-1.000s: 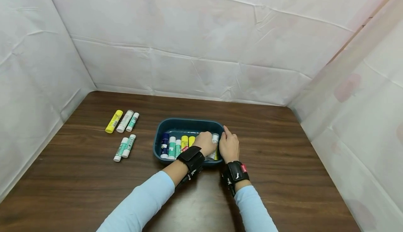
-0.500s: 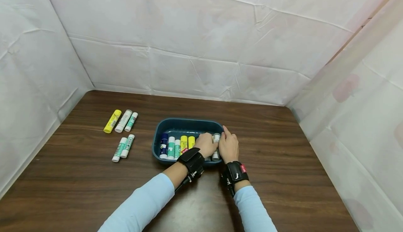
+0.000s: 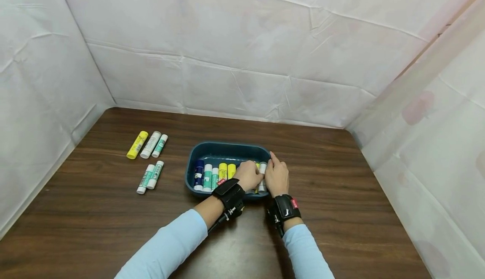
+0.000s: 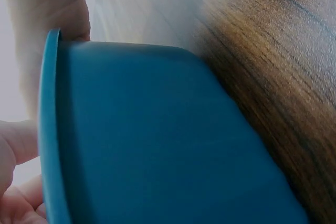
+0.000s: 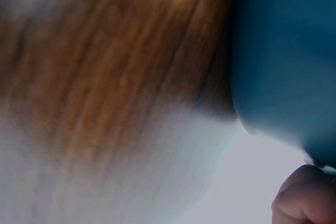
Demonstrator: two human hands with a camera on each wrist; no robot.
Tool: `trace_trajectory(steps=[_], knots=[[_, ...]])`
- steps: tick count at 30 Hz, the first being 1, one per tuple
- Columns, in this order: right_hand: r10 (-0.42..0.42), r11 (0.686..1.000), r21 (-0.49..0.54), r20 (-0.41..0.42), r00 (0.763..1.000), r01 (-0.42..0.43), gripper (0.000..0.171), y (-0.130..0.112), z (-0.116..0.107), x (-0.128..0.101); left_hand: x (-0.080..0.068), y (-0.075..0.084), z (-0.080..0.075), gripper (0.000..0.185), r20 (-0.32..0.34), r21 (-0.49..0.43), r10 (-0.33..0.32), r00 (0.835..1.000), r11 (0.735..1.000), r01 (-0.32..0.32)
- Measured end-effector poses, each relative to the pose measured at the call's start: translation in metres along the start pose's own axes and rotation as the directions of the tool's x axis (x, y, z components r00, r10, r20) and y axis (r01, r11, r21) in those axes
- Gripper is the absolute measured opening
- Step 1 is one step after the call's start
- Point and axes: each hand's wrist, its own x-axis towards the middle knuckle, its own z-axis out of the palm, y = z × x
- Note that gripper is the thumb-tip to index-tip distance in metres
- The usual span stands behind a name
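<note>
My left hand (image 3: 248, 176) reaches down into the right part of a dark blue-green plastic tub (image 3: 227, 145), its fingers bent. Its fingertips touch or nearly touch a white glue stick (image 3: 262, 185) by the tub's right wall; whether they grip it is hidden. Beside that stick shows a bit of yellow. My right hand (image 3: 277, 179) holds the tub's right rim, index finger along the corner. To the left of my left hand stand a navy stick (image 3: 198, 174), green-and-white sticks (image 3: 207, 179) and yellow sticks (image 3: 222, 172) in a row. Both wrist views show mainly the tub's outer wall (image 4: 152, 135).
On the brown wooden table (image 3: 333, 211), left of the tub, lie a yellow glue stick (image 3: 137, 145), a white one (image 3: 150, 145) and several green-and-white ones (image 3: 155, 174). White sheeting (image 3: 235, 89) encloses the back and both sides.
The white glue stick at the tub's right end has shifted slightly rightward and straightened, against the right wall. Both hands keep nearly the same place.
</note>
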Motion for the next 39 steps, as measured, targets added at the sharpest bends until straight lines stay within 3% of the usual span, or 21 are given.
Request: trace_trajectory(steps=[4, 9, 14, 21, 39], knots=[[-0.001, 1.000, 0.005, 0.004, 1.000, 0.001, 0.040, -0.001, 0.000, 0.000, -0.004, -0.001, -0.004, 0.035, 0.001, 0.013, 0.015, 1.000, 1.000, -0.015], [-0.011, 1.000, -0.001, 0.011, 1.000, 0.011, 0.040, -0.001, 0.002, 0.000, -0.008, -0.007, -0.008, 0.033, -0.006, 0.037, 0.086, 0.996, 0.996, -0.086], [-0.009, 1.000, -0.007, 0.004, 1.000, 0.009, 0.040, -0.002, 0.002, 0.001, -0.017, -0.011, -0.023, 0.019, -0.055, 0.049, 0.144, 0.988, 0.989, -0.142], [-0.011, 1.000, -0.004, -0.001, 1.000, 0.011, 0.040, -0.004, 0.001, 0.000, -0.031, -0.025, -0.062, 0.020, -0.149, 0.068, 0.061, 0.987, 0.996, -0.051], [-0.006, 1.000, -0.008, 0.006, 1.000, 0.006, 0.041, 0.001, -0.001, -0.001, -0.082, -0.109, -0.157, 0.029, -0.323, 0.162, -0.018, 0.946, 0.984, 0.074]])
